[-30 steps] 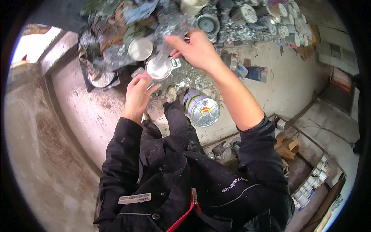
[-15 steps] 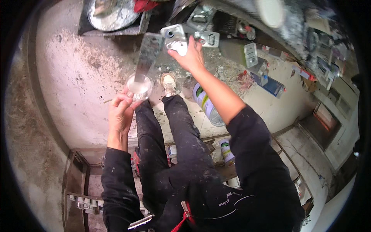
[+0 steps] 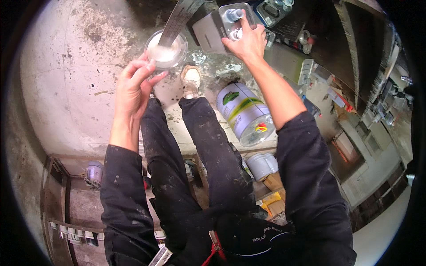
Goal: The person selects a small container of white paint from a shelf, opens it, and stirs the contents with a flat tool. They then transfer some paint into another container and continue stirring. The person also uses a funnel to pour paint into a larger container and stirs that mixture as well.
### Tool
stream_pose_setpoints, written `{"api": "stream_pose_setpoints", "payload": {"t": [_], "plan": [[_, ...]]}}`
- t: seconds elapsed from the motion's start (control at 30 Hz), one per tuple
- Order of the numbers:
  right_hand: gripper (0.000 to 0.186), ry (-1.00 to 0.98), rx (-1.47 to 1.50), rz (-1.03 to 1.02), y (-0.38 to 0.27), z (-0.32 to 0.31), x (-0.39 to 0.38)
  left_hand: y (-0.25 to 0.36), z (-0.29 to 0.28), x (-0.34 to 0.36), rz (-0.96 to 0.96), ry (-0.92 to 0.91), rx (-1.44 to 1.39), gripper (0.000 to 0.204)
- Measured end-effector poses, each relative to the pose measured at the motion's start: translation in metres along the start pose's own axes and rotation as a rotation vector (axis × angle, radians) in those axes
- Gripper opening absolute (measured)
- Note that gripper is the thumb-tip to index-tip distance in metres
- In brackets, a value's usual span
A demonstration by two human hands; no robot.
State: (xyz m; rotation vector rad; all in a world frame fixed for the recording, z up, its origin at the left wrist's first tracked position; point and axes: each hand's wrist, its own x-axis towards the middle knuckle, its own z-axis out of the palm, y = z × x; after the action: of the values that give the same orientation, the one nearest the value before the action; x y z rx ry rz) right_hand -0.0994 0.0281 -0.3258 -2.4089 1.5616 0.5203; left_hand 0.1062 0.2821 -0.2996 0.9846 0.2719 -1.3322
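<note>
Since a second earlier, the right hand (image 3: 251, 44) has been moved from the ruled strip (image 3: 181, 20) to a metal can (image 3: 208, 35) at twelve o'clock, now grasped by its top. A clear cup (image 3: 182, 52), white inside, is held by the left hand (image 3: 134, 84) at eleven o'clock, the strip standing in it. A lilac pail (image 3: 244, 113) is seen at two, on stained pale floor (image 3: 75, 88); white containers (image 3: 75, 235) are lined up at eight.

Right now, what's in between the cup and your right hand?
The grey can does, in the head view. The right hand is on its top, and a strip of stained floor shows between it and the cup.
</note>
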Motion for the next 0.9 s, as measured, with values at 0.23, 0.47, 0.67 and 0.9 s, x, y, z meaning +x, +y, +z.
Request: {"api": "stream_pose_setpoints", "payload": {"t": [0.23, 0.47, 0.67, 0.9], "plan": [[0.098, -0.224, -0.287, -0.408, -0.001, -0.118, -0.062, -0.02, 0.033, 0.016, 0.025, -0.046, -0.056, 0.002], [0.096, -0.588, -0.491, -0.421, -0.037, -0.195, -0.099, -0.033, 0.064, 0.003, 0.067, -0.057, 0.014, 0.009], [0.101, -0.741, -0.542, -0.436, -0.053, -0.213, -0.11, -0.051, 0.074, -0.013, 0.12, -0.14, 0.046, 0.013], [0.108, -0.884, -0.63, -0.38, -0.063, -0.218, -0.108, -0.057, 0.075, -0.021, 0.138, -0.149, 0.119, 0.015]]}}
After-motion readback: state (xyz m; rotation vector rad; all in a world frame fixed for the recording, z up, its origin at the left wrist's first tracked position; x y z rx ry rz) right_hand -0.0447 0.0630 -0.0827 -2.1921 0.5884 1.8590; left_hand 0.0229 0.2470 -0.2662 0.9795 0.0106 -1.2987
